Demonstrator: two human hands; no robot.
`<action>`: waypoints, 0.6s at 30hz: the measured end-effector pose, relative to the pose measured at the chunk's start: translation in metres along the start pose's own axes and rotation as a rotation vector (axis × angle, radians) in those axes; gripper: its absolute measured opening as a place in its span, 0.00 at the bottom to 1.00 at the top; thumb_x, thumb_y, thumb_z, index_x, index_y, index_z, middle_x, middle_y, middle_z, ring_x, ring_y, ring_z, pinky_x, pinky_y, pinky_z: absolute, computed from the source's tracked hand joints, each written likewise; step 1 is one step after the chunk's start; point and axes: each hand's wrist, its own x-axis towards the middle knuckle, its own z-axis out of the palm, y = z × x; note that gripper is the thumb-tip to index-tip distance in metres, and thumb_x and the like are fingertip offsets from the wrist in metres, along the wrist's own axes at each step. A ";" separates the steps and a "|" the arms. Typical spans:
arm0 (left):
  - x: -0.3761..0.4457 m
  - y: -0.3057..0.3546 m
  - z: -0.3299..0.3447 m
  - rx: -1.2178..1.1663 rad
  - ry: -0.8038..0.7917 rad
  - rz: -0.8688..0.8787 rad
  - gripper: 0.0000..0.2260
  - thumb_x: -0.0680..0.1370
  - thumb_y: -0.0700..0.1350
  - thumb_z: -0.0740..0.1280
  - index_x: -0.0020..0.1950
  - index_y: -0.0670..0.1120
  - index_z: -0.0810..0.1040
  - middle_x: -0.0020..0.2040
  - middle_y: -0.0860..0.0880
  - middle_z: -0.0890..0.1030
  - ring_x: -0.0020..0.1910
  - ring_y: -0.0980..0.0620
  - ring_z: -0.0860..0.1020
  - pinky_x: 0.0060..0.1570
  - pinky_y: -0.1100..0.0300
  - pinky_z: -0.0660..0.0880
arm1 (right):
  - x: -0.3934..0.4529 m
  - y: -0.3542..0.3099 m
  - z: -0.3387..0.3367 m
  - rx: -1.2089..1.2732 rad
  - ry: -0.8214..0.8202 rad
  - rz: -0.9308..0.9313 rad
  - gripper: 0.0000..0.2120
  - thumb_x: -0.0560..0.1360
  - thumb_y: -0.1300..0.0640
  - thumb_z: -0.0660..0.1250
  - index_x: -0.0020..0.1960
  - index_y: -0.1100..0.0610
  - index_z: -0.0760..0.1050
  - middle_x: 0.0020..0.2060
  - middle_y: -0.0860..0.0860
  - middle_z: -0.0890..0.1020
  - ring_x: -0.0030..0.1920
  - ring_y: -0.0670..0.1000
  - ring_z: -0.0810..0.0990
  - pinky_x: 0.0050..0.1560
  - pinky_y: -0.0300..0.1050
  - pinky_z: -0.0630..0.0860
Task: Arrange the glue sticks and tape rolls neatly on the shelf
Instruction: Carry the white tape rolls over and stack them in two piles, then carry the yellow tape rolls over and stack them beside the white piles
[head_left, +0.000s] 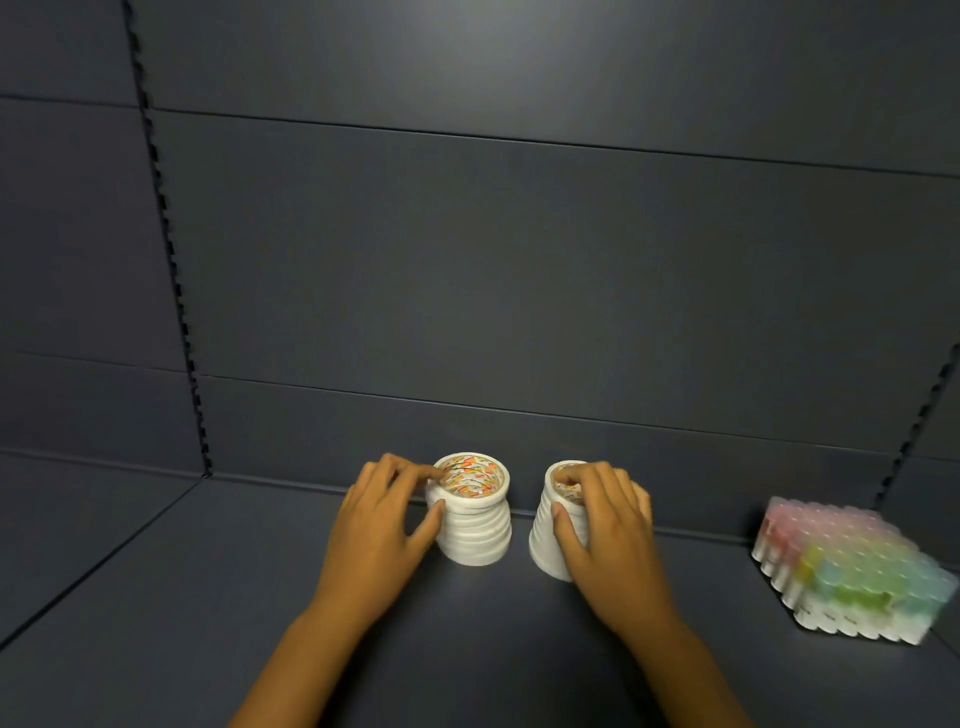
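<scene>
Two stacks of white tape rolls stand on the dark shelf (208, 597) near its back wall. My left hand (379, 530) grips the left stack (475, 525), fingers hooked over its top rim and thumb against its side. That stack's upper rolls lean slightly off line. My right hand (602, 525) grips the right stack (550, 535), fingers over the top and thumb on the side; this stack tilts to the right. A block of glue sticks (841, 566) with pastel caps stands packed together at the right.
The back wall (519, 260) of dark panels rises right behind the stacks. Slotted uprights (171, 260) run down at left and right. Shelf floor spreads to the left and in front of the stacks.
</scene>
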 end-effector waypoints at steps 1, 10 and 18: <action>-0.001 -0.005 -0.006 0.029 -0.018 0.000 0.11 0.76 0.54 0.65 0.57 0.55 0.76 0.51 0.60 0.72 0.51 0.58 0.72 0.50 0.61 0.71 | 0.005 -0.010 0.000 0.042 -0.018 -0.030 0.11 0.76 0.50 0.61 0.57 0.50 0.74 0.52 0.43 0.75 0.54 0.43 0.72 0.60 0.41 0.66; -0.036 -0.063 -0.112 0.281 -0.153 -0.110 0.13 0.76 0.55 0.68 0.59 0.55 0.75 0.52 0.56 0.75 0.54 0.52 0.74 0.51 0.55 0.73 | 0.026 -0.125 0.047 0.046 -0.394 -0.235 0.17 0.76 0.48 0.66 0.63 0.48 0.68 0.58 0.43 0.72 0.61 0.45 0.71 0.59 0.43 0.72; -0.120 -0.145 -0.279 0.520 -0.184 -0.380 0.14 0.77 0.56 0.66 0.61 0.55 0.74 0.57 0.54 0.76 0.59 0.50 0.74 0.55 0.53 0.73 | 0.019 -0.276 0.123 0.081 -0.592 -0.365 0.20 0.77 0.44 0.66 0.63 0.50 0.66 0.61 0.47 0.71 0.64 0.50 0.71 0.62 0.46 0.71</action>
